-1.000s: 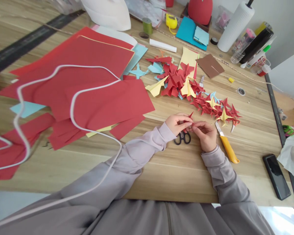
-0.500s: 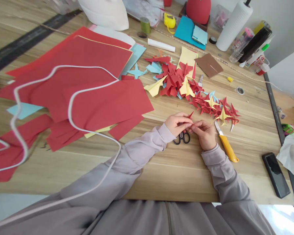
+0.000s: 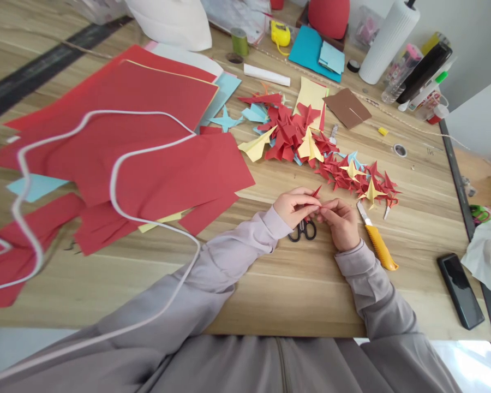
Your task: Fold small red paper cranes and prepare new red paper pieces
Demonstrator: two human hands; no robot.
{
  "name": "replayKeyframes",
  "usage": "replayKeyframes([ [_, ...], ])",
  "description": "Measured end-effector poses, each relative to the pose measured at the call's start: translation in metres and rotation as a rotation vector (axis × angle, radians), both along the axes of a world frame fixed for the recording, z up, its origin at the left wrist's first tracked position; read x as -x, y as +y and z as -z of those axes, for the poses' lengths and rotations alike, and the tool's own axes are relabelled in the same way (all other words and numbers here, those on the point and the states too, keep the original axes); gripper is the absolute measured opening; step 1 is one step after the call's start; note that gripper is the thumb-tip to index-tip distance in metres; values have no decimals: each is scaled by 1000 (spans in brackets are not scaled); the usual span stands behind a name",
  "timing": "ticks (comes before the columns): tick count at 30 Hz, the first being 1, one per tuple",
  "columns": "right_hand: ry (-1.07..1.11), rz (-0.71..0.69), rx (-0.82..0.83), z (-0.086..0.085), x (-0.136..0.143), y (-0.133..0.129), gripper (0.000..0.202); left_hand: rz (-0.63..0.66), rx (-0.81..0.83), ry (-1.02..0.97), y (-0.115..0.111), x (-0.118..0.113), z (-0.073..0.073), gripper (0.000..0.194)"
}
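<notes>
Between my two hands is a small piece of red folded paper, its pointed tip rising past the fingers. My left hand is closed on it in a pinch. Fingertips meeting the left ones, my right hand pinches the same piece, and most of it is hidden by the fingers. Black-handled scissors lie just under the hands, blades partly covered. To the right rests a yellow utility knife. Beyond the hands spreads a heap of red, yellow and blue folded paper figures.
Large red paper sheets cover the left side, crossed by a white cable that runs over my left sleeve. A black phone lies at the right edge. Farther back are a brown square and a tape measure.
The view has shifted very slightly. Both hands keep their pinch on the red folded paper, with hardly any visible movement.
</notes>
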State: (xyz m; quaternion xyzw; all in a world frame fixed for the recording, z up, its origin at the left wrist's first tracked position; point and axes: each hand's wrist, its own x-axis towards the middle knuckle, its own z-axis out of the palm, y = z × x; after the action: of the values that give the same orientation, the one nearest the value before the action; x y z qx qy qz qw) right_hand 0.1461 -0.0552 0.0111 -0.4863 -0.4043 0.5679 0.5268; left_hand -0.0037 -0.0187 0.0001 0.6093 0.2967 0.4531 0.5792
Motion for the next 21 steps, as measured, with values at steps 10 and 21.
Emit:
replayKeyframes([
  [10, 80, 43, -25, -3, 5, 1, 28, -16, 7, -6, -1, 0, -1, 20],
  [21, 57, 16, -22, -2, 4, 0, 15, -59, -53, 11, 1, -1, 3, 18],
])
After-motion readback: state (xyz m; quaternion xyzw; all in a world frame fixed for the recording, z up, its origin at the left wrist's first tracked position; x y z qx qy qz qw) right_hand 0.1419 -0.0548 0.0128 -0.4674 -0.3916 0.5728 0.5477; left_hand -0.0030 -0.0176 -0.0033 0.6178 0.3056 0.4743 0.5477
